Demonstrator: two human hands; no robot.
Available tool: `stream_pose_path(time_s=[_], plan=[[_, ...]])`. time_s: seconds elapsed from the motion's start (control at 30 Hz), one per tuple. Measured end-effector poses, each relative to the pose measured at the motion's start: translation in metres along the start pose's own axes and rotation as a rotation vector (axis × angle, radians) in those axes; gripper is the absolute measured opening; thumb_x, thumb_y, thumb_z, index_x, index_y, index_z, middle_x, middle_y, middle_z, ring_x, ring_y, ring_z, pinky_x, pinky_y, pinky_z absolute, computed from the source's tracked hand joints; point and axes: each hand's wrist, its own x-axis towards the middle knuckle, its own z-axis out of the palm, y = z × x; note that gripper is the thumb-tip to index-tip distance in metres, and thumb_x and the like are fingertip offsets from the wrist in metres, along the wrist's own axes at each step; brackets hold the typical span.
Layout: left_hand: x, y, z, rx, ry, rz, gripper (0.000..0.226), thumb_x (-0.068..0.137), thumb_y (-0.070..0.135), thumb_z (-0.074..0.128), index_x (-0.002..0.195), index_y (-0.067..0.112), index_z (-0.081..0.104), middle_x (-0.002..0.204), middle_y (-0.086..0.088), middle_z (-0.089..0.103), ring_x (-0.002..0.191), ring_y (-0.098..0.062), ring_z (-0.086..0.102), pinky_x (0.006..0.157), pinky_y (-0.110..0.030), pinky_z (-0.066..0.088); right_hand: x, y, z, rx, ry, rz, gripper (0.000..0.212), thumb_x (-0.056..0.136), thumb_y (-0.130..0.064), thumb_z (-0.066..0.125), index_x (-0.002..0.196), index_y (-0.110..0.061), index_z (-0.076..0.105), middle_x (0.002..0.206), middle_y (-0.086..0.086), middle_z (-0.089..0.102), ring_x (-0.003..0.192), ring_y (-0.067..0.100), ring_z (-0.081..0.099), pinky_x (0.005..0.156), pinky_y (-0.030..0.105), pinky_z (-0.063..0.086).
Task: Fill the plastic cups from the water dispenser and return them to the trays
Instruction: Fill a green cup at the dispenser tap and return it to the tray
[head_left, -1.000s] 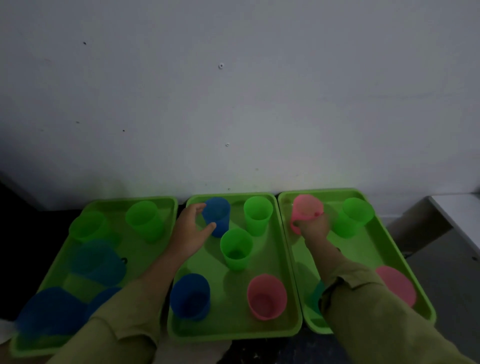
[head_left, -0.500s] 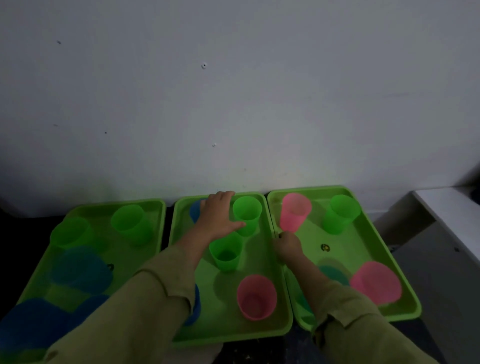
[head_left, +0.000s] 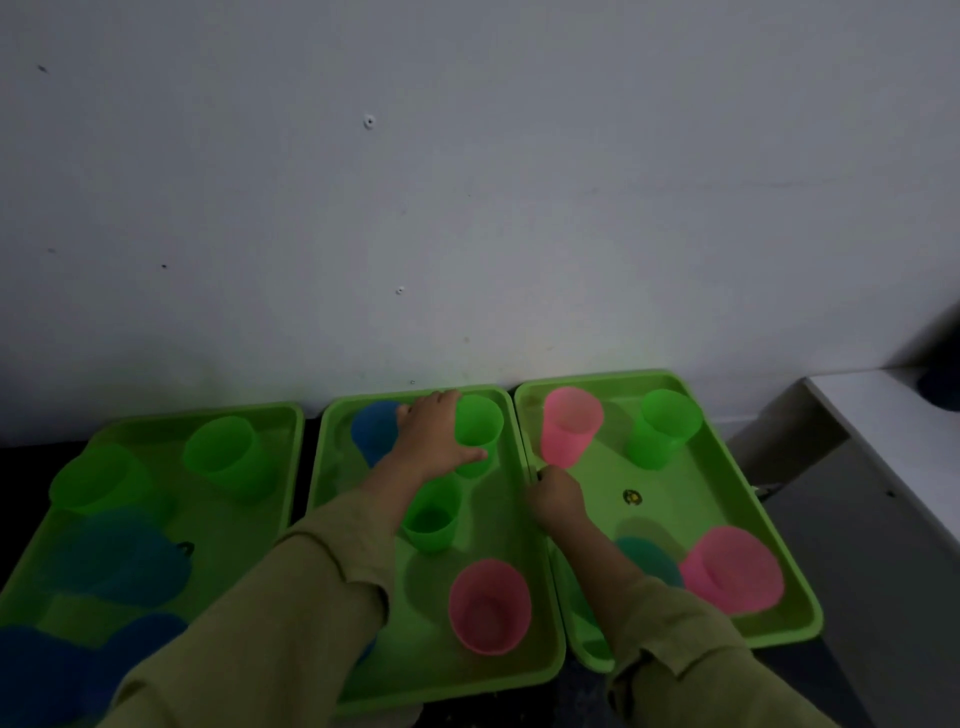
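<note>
Green cup (head_left: 480, 422) wrapped by left fingers (head_left: 441, 400), middle tray (head_left: 493, 525)

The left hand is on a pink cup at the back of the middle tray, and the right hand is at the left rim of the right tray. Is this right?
The colour is wrong: the head view shows the left hand on a green cup at the back of the middle tray. The right hand is at the right tray's left rim.

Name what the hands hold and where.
The left hand grips the back green cup by its side; right hand seems to pinch the left rim of the right tray.
</note>
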Motion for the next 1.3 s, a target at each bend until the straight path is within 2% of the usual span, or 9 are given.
stream_pose_path(time_s=[0.07,0.17,0.27,0.43,0.6,0.7,0.93,1.17,1.3], plan=[[-0.004,-0.001,-0.002,-0.080,0.040,0.007,0.089,0.067,0.052,0.076,0.137,0.017,0.035,0.139,-0.004,0.044,0.127,-0.024,0.041,0.104,-0.039,0.024,-0.003,-0.002,-0.004,0.025,-0.009,0.000,0.011,0.093,-0.008,0.046,0.093,0.000,0.054,0.081,0.008,0.051,0.074,0.020,0.050,0.059,0.028,0.040],[-0.010,-0.005,-0.011,-0.282,0.110,0.023,0.085,0.061,0.046,0.082,0.129,0.015,0.040,0.128,-0.005,0.048,0.117,-0.024,0.047,0.102,-0.038,0.035,-0.011,-0.010,-0.013,0.064,0.019,-0.022,0.028,0.091,-0.008,0.050,0.113,0.009,0.054,0.102,0.020,0.060,0.090,0.031,0.060,0.073,0.038,0.049],[-0.021,-0.006,-0.030,-0.481,0.196,0.035,0.081,0.060,0.036,0.085,0.124,0.012,0.042,0.122,-0.007,0.048,0.111,-0.022,0.050,0.095,-0.037,0.044,-0.031,-0.028,-0.023,0.080,0.050,-0.103,0.032,0.090,-0.008,0.054,0.117,0.011,0.054,0.116,0.026,0.060,0.101,0.037,0.060,0.086,0.043,0.050],[-0.051,-0.020,-0.069,-0.620,0.277,0.068,0.081,0.062,0.036,0.085,0.126,0.015,0.040,0.123,-0.004,0.050,0.111,-0.019,0.051,0.096,-0.035,0.045,-0.065,-0.064,-0.022,0.109,0.122,-0.307,0.066,0.082,-0.023,0.070,0.137,-0.003,0.038,0.135,0.016,0.051,0.122,0.029,0.050,0.098,0.034,0.042],[-0.103,-0.049,-0.109,-0.662,0.313,0.130,0.080,0.062,0.039,0.084,0.127,0.018,0.041,0.123,0.001,0.050,0.111,-0.014,0.050,0.094,-0.030,0.045,-0.116,-0.101,0.002,0.250,0.102,-0.526,0.087,0.070,-0.024,0.081,0.141,-0.015,0.032,0.139,0.010,0.045,0.124,0.022,0.046,0.101,0.038,0.044],[-0.146,-0.076,-0.127,-0.702,0.331,0.173,0.077,0.062,0.038,0.084,0.125,0.020,0.043,0.121,0.002,0.051,0.108,-0.011,0.052,0.089,-0.024,0.044,-0.157,-0.123,0.031,0.347,0.110,-0.609,0.082,0.068,-0.020,0.083,0.137,-0.016,0.037,0.133,0.003,0.051,0.118,0.017,0.050,0.096,0.037,0.047],[-0.235,-0.151,-0.146,-0.748,0.345,0.218,0.077,0.061,0.035,0.086,0.125,0.022,0.046,0.120,0.001,0.054,0.107,-0.012,0.056,0.091,-0.028,0.049,-0.247,-0.157,0.118,0.508,0.120,-0.728,0.051,0.072,-0.015,0.080,0.115,-0.021,0.052,0.107,-0.008,0.065,0.100,0.007,0.063,0.087,0.030,0.054],[-0.334,-0.240,-0.151,-0.694,0.337,0.189,0.080,0.065,0.035,0.083,0.133,0.020,0.043,0.132,0.003,0.050,0.120,-0.007,0.047,0.102,-0.024,0.039,-0.322,-0.174,0.216,0.508,0.102,-0.733,0.057,0.070,-0.018,0.082,0.119,-0.014,0.052,0.107,-0.001,0.066,0.097,0.011,0.063,0.082,0.021,0.052],[-0.376,-0.281,-0.153,-0.704,0.317,0.138,0.078,0.069,0.032,0.081,0.134,0.018,0.042,0.133,0.004,0.050,0.120,-0.007,0.048,0.101,-0.027,0.042,-0.349,-0.180,0.255,0.455,0.059,-0.719,0.060,0.069,-0.022,0.083,0.119,-0.014,0.051,0.107,-0.002,0.064,0.097,0.010,0.062,0.076,0.014,0.050]])
